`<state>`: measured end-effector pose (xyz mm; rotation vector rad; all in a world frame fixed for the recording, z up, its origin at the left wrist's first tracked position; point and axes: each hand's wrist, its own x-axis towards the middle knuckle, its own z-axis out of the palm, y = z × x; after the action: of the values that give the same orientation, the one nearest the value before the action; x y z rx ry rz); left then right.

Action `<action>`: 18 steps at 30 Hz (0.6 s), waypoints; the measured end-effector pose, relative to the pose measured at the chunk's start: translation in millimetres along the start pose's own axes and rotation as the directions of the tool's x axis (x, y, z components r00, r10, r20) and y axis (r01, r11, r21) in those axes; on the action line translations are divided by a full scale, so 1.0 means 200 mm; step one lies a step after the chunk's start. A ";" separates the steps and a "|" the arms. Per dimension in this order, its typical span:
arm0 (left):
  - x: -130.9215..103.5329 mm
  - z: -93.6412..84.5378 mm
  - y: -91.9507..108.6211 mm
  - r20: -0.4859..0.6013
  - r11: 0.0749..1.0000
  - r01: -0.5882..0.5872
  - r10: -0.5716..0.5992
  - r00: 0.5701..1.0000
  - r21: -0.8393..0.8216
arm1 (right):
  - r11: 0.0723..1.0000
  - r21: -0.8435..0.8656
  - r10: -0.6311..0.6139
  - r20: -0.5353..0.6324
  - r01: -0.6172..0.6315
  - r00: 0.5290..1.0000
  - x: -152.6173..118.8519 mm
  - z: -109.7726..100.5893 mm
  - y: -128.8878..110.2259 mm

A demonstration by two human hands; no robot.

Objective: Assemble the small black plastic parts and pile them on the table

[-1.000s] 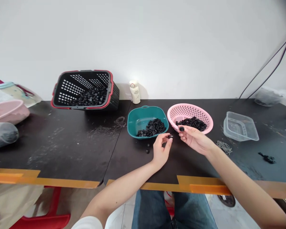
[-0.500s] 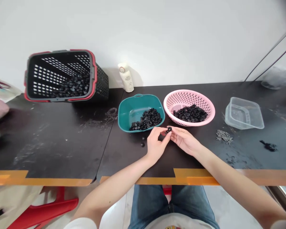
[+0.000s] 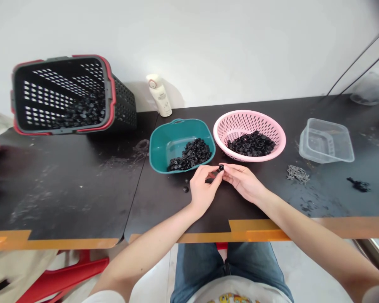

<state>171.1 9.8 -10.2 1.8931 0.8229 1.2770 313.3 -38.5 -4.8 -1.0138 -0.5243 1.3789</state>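
Note:
Between the fingertips of both hands is a small round black part (image 3: 220,168), partly covered by the fingers. My left hand (image 3: 204,187) pinches it from the left, and my right hand (image 3: 244,182) grips it from the right. Just beyond the left hand stands a teal basin (image 3: 159,156) with many small black discs (image 3: 192,155) heaped in its right side. A pink perforated basket (image 3: 273,126), holding black ring-like parts (image 3: 252,144), is just past the right hand. A loose black disc (image 3: 185,189) lies on the table left of my left hand.
A black crate with red handles (image 3: 123,101) holds more black parts at the left. By the wall stands a white bottle (image 3: 159,96). To the right are a clear plastic tub (image 3: 326,141), a pile of thin grey pins (image 3: 298,174) and a small black clump (image 3: 358,185).
The view has shifted slightly, so the containers appear a little higher. Both hands stay together at the small black part, with only slight finger movement.

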 end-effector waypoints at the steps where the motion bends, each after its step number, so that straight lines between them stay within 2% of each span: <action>1: 0.00 0.00 0.00 0.000 1.000 -0.002 0.002 1.000 0.001 | 1.000 -0.008 -0.007 -0.007 0.007 1.000 0.00 0.00 0.00; 11: 0.00 0.00 -0.03 0.000 0.998 -0.052 0.052 0.999 0.022 | 0.990 -0.118 -0.075 -0.014 0.072 0.997 -0.02 0.02 -0.02; 15: -0.01 -0.01 -0.03 0.029 0.986 -0.133 0.131 0.991 0.102 | 0.989 -0.136 -0.045 0.045 0.050 0.998 -0.02 0.03 -0.03; 18: -0.01 -0.01 -0.02 0.031 0.980 -0.155 0.152 0.988 0.127 | 0.996 -0.083 -0.008 0.104 0.017 0.995 -0.02 0.03 -0.03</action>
<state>168.3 11.7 -14.0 2.1047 0.7778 1.3203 310.5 -40.9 3.5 -1.0081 -0.6697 1.4134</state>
